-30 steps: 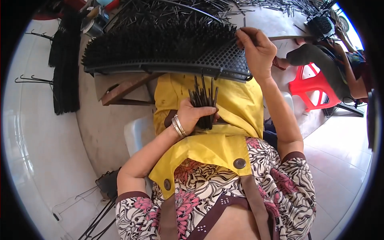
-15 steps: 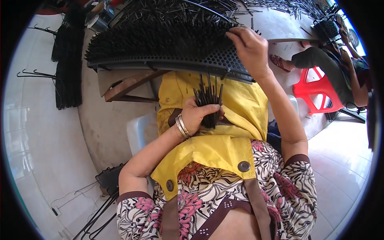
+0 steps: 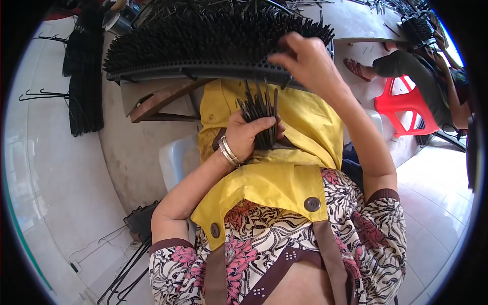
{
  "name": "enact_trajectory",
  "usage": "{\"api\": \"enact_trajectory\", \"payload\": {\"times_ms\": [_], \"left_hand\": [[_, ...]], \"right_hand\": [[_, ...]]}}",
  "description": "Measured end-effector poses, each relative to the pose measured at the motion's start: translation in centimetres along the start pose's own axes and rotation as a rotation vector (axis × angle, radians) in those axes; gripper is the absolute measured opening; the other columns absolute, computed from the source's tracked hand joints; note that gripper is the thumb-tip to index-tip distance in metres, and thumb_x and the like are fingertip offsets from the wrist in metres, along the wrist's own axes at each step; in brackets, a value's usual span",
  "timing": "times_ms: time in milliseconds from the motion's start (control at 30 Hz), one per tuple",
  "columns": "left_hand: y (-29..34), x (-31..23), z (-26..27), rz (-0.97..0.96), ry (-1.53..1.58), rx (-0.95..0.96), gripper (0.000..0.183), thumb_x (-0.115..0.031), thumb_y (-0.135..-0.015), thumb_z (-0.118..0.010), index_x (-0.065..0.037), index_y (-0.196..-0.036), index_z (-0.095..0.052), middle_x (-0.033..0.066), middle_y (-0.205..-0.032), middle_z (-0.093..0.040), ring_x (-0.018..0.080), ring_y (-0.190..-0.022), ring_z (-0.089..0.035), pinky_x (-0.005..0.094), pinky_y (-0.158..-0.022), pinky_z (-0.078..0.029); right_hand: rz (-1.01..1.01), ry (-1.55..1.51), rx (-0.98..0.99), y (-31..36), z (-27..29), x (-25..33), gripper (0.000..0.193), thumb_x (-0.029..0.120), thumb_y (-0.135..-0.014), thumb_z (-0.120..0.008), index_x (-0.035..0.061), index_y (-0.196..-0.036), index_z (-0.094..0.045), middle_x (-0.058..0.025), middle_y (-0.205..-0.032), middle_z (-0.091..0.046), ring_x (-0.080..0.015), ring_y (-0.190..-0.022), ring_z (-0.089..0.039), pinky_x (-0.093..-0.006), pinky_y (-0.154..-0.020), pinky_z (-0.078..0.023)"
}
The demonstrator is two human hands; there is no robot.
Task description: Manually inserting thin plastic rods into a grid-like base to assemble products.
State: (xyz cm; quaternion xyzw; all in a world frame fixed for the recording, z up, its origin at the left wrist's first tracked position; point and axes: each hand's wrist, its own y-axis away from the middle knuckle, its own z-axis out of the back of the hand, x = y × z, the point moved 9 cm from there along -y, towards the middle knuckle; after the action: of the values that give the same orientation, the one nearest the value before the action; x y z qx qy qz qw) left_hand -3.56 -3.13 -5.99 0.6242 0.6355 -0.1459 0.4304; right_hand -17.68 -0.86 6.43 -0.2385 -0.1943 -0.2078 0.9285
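1. Black rods (image 3: 260, 104) are bundled in the left hand (image 3: 243, 134), its grip closed around them above the yellow apron (image 3: 310, 124).
2. Beyond, the perforated panel (image 3: 239, 69) looks mostly filled with upright rods (image 3: 203, 38); bare holes along its near edge suggest some left.
3. Over that edge hangs the right hand (image 3: 307, 61), blurred; whether its grip holds anything, I cannot tell.

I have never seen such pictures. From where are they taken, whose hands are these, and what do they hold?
There is no machine: the camera sits on a person's head and looks down; its wide lens bends straight edges. The wearer's bare left hand holds a bundle of thin black sticks over the yellow apron. The bare right hand is at a black perforated panel, mostly covered with black bristles; blur hides whether it holds anything. Beyond, loose sticks lie on a pale table.
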Motion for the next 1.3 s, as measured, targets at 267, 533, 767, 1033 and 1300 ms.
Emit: {"api": "enact_trajectory", "payload": {"times_ms": [267,533,767,1033,1300], "left_hand": [[0.1,-0.3,-0.9,0.023,-0.09,0.028,0.014,-0.004,-0.079,-0.059,0.003,-0.091,-0.057,0.0121,-0.076,-0.062,0.0215,-0.069,-0.062,0.0328,-0.066,-0.053],[0.2,-0.2,-1.1,0.06,0.004,0.016,0.014,-0.006,-0.081,-0.057,0.003,-0.092,-0.056,0.0136,-0.081,-0.062,0.024,-0.074,-0.062,0.0365,-0.069,-0.054],[-0.5,-1.5,0.8,-0.03,0.367,0.014,0.015,-0.007,-0.082,-0.055,0.002,-0.094,-0.057,0.014,-0.091,-0.06,0.0262,-0.085,-0.06,0.044,-0.074,-0.054],[-0.2,-1.6,-0.1,-0.041,0.088,-0.104,0.013,-0.009,-0.081,-0.058,0.002,-0.088,-0.057,0.0103,-0.074,-0.061,0.0201,-0.065,-0.061,0.0321,-0.057,-0.053],[-0.3,-1.2,-0.1,-0.017,0.036,-0.106,0.011,-0.006,-0.078,-0.06,0.003,-0.083,-0.058,0.0096,-0.072,-0.061,0.0183,-0.061,-0.06,0.03,-0.053,-0.051]], "right_hand": [[-0.438,-0.786,0.171,6.7,-3.8,-1.1,0.009,0.003,-0.078,-0.062,-0.0024,-0.084,-0.059,-0.0019,-0.061,-0.056,-0.0055,-0.05,-0.051,-0.0194,-0.043,-0.04],[-0.568,-1.0,-0.01,8.7,-3.9,-2.1,0.009,0.003,-0.078,-0.063,-0.0038,-0.081,-0.058,-0.0027,-0.062,-0.057,-0.0056,-0.049,-0.05,-0.0191,-0.043,-0.038],[-0.52,-0.942,-0.309,7.7,0.6,-4.5,0.007,0.001,-0.079,-0.062,-0.0043,-0.081,-0.059,-0.0045,-0.065,-0.058,-0.0071,-0.051,-0.051,-0.0192,-0.046,-0.04],[-0.114,-0.408,-0.669,1.8,6.5,-4.5,0.007,0.004,-0.078,-0.064,-0.0008,-0.083,-0.063,-0.0022,-0.067,-0.061,-0.0047,-0.056,-0.053,-0.0177,-0.052,-0.042],[0.283,-0.016,-0.437,-0.2,3.2,-1.4,0.009,0.002,-0.074,-0.061,0.0026,-0.083,-0.061,-0.0105,-0.079,-0.061,-0.0284,-0.07,-0.059,-0.0315,-0.061,-0.047]]}}
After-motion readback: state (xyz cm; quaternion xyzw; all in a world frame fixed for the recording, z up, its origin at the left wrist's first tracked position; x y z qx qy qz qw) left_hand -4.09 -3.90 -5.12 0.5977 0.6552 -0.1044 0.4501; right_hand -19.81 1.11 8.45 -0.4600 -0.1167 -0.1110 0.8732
